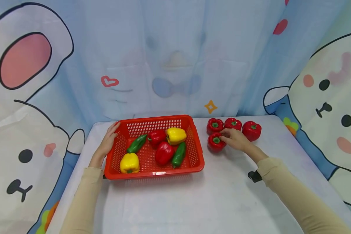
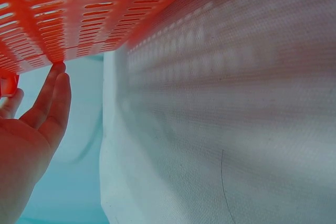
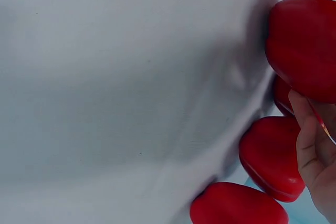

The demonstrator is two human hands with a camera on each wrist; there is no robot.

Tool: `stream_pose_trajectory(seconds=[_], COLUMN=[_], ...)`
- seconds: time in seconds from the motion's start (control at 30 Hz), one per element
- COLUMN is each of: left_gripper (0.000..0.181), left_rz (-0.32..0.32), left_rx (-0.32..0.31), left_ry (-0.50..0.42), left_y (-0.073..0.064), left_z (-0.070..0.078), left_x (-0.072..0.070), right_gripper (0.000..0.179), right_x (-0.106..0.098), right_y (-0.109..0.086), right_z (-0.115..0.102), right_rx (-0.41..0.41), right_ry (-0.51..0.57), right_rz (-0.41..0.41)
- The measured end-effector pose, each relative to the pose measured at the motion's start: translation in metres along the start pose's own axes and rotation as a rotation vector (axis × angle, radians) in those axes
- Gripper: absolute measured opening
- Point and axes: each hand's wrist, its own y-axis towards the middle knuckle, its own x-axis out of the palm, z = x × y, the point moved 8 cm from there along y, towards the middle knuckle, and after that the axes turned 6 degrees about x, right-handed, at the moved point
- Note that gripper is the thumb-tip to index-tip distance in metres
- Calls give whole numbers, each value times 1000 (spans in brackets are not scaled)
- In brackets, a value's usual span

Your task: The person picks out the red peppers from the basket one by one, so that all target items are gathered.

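Observation:
My left hand (image 1: 107, 141) rests against the left end of a red slotted plastic basket (image 1: 153, 175), its fingers extended along the rim. In the left wrist view, the fingertips (image 2: 62, 72) touch the outer wall. To the basket's right, my right hand (image 1: 235, 139) grips a red bell pepper (image 1: 214, 144) from its right side, thumb and fingers near the stem. That pepper (image 3: 304, 48) looms large in the right wrist view, where part of the hand is cut off. Behind it sit more red bell peppers (image 1: 214, 125), (image 1: 232, 123), and another (image 1: 252, 130) lies right of the hand.
Inside the basket lie yellow bell peppers (image 1: 130, 163) (image 1: 175, 135), red bell peppers (image 1: 164, 152) (image 1: 157, 137) and long green peppers (image 1: 137, 143) (image 1: 179, 154). A white cloth covers the table (image 1: 163, 208). A printed curtain (image 1: 175, 48) hangs behind the table's far edge.

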Motion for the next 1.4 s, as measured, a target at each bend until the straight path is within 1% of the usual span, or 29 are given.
stream_pose_trajectory(seconds=[0.1,0.13,0.3,0.5,0.87,1.2,1.4], left_gripper=[53,53,53,52,52,53,53], left_rz=[0,-5,-10,-5,-3,-7,-3], left_rx=[5,1,0,7,16,2,9], left_ry=[-10,-17,-12,-22,-41,-46,-44], left_y=[0,-2,-3,-3,-3,-3,-3], left_z=[0,5,7,5,4,3,4], left_x=[0,1,1,2,1,2,2], right_gripper=[40,39,40,42,40,43,43], right_x=[0,0,-1,1,-2,0,1], right_y=[0,0,0,0,-2,2,1], right_z=[2,2,5,11,11,16,16], right_rx=[12,15,11,35,42,86,80], right_ry=[-6,-7,-3,2,28,58,65], right_rz=[-1,2,15,20,39,25,14])
